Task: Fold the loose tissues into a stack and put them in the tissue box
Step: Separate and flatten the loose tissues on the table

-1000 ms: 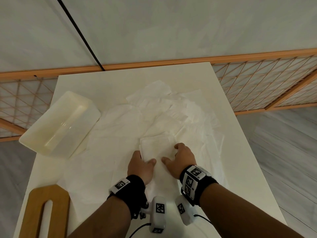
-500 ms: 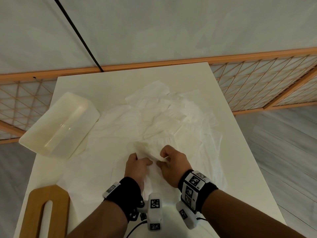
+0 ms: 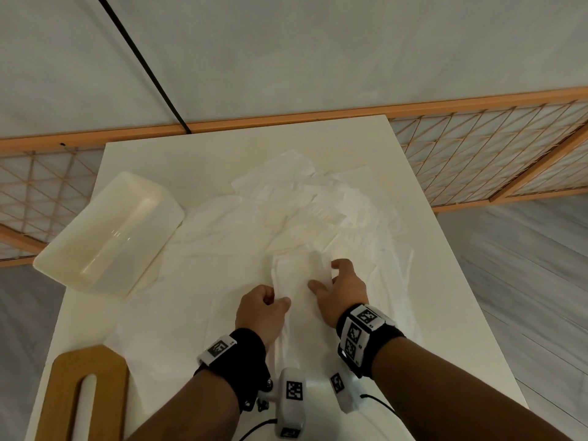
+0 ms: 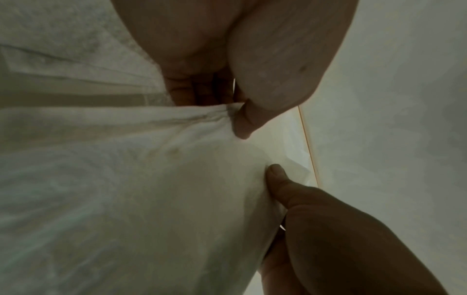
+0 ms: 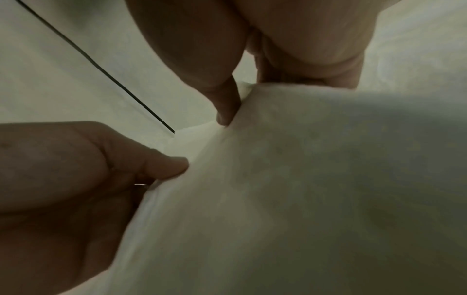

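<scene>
A folded white tissue (image 3: pixel 299 275) is lifted off the pile between my two hands. My left hand (image 3: pixel 270 302) pinches its left edge between thumb and curled fingers; the left wrist view shows that thumb (image 4: pixel 242 123) pressed into the tissue (image 4: pixel 139 179). My right hand (image 3: pixel 331 281) grips the right edge, thumb on top and fingers behind. In the right wrist view the tissue (image 5: pixel 303 179) fills the frame under my right hand (image 5: pixel 235 99). Several loose white tissues (image 3: pixel 302 211) lie spread over the table. The cream tissue box (image 3: pixel 108 233) sits open at the table's left edge.
The white table (image 3: pixel 191 160) ends at a wooden lattice screen (image 3: pixel 477 160) behind and to the right. A wooden lid with a slot (image 3: pixel 86 396) lies at the near left corner. A black cable (image 3: pixel 143 62) runs down the wall.
One second ago both hands pressed flat on the tissue. They then gathered it, and now they hold the folded tissue raised off the pile by its two side edges.
</scene>
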Motion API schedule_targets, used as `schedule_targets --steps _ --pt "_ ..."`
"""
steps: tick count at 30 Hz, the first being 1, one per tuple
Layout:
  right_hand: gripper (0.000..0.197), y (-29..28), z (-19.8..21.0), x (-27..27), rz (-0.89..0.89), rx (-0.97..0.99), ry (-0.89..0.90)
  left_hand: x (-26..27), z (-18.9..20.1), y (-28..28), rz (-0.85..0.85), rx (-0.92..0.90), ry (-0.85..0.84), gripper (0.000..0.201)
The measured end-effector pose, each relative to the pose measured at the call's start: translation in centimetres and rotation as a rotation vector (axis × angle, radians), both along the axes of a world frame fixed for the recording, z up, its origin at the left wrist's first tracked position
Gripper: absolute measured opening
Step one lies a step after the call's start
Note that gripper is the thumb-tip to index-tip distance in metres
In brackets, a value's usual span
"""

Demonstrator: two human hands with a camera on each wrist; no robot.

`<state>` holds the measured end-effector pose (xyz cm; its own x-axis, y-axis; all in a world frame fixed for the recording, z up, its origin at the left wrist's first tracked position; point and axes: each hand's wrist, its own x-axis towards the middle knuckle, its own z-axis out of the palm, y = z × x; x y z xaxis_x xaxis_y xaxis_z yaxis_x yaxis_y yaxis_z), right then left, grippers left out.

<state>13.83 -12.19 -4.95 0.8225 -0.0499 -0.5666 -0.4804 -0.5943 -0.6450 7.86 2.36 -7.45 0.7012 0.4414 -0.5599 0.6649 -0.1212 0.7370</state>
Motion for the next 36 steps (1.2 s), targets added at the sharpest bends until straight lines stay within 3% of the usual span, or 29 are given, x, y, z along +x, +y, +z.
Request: schedule_targets --steps 2,10,17,22,24,26,30,33,36 --pt "0.055 0.1 -0.2 0.3 0.047 -0.052 -0.008 0.1 -0.1 0.1 -0.020 0.020 0.019 0.010" --pt "0.021 -0.4 -0.4 0.2 0.152 -0.099 -0.249 -0.2 -0.5 0.3 -0.115 0.088 0.031 0.008" --pt "0.013 -0.4 -1.1 -1.0 0.286 -0.111 -0.411 -0.5 -0.5 0.3 -0.136 0.107 0.011 0.011" --pt "0.017 -0.4 -0.4 -1.0 0.198 0.010 -0.250 -0.6 -0.2 0.1 -0.101 0.081 0.006 0.025" --pt "0.022 -0.4 -0.4 -0.8 0.220 -0.005 -0.207 -0.5 0.0 0.0 -0.090 0.061 0.016 0.022" --pt "0.012 -0.3 -0.4 -0.7 0.280 0.032 -0.229 -0.6 0.4 0.0 -0.031 -0.026 -0.003 0.018" --pt "0.029 -0.5 -0.7 -1.6 0.344 0.219 -0.289 -1.0 0.9 0.5 0.060 -0.205 -0.106 0.063" --pt "0.022 -0.8 -0.6 -1.8 0.289 0.306 -0.269 -1.1 1.1 1.0 0.065 -0.251 -0.128 0.049" --pt "0.017 -0.7 -0.3 -1.0 0.235 0.242 -0.239 -1.1 1.3 1.0 0.008 -0.217 -0.121 0.034"
